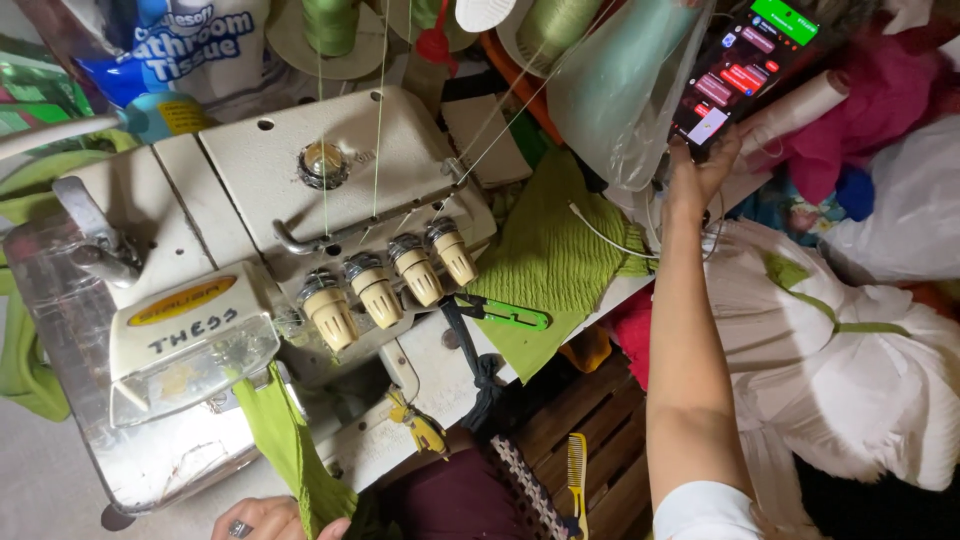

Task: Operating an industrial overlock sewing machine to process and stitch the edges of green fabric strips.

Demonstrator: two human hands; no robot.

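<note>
The right hand (700, 170) clasps a black smartphone with a lit screen (745, 65) above the table's far right corner. The left hand (270, 518) (only partly in view) pinches a strip of lime-green crinkled fabric (290, 450) at the near edge, just below the cream-coloured metal overlock sewing machine (250, 280).

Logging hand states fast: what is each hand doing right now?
Left hand: closed on the green fabric strip.
Right hand: holding up a phone.

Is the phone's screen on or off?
On: the phone in the right hand shows a lit screen with coloured bubbles.
</note>
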